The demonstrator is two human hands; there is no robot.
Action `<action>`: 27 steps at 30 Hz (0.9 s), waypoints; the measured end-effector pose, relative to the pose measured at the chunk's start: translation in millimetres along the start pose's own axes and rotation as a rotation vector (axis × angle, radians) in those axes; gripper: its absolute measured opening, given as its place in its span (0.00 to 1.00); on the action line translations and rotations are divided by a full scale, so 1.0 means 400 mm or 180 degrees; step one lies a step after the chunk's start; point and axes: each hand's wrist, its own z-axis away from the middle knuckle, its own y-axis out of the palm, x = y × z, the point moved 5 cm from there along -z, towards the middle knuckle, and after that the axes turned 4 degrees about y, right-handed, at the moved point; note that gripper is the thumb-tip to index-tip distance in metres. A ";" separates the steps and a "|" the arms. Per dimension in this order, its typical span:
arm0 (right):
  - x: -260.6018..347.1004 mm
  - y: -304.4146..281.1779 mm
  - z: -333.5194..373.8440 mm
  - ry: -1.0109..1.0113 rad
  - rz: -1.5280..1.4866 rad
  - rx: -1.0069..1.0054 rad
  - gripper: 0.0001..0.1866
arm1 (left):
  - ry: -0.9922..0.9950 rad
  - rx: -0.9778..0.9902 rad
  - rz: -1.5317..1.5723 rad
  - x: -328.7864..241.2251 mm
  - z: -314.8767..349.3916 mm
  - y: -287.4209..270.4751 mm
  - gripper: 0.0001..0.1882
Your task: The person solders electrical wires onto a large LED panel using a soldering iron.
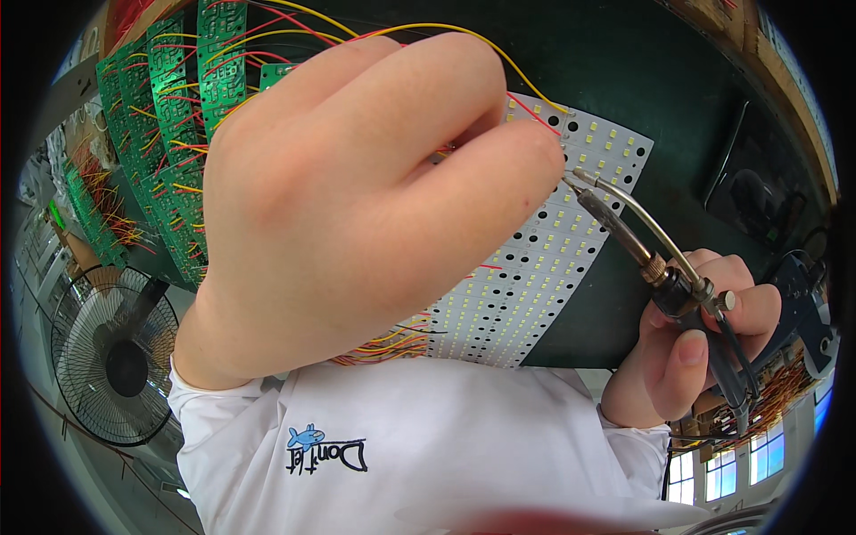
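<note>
Head view, right grip [691, 349] wrapped around soldering iron [670, 290]

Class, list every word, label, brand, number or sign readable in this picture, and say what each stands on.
White shirt: dark lettering, upside down in this view, beside a small blue fish figure; wording not copied here.
Green circuit boards: any print is too small to read.
White LED board: no readable text.
Soldering iron: no readable text.
</note>
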 end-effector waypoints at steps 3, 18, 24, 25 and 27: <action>0.001 0.001 0.000 -0.0009 0.0057 0.0007 0.14 | -0.0020 0.0013 0.0044 0.000 -0.002 0.002 0.15; -0.002 -0.007 0.011 0.0033 -0.0439 -0.0233 0.15 | -0.0017 0.0038 -0.0035 -0.002 -0.003 0.000 0.14; 0.007 -0.011 0.022 0.0042 -0.0551 -0.0371 0.14 | -0.0353 -0.0148 -0.0404 0.003 0.042 -0.065 0.09; 0.008 -0.011 0.023 0.0078 -0.0516 -0.0441 0.14 | -0.0552 -0.0193 -0.0534 0.005 0.058 -0.096 0.07; 0.016 -0.006 0.026 0.0064 -0.0572 -0.0503 0.13 | -0.0995 -0.0366 -0.0827 -0.001 0.100 -0.155 0.05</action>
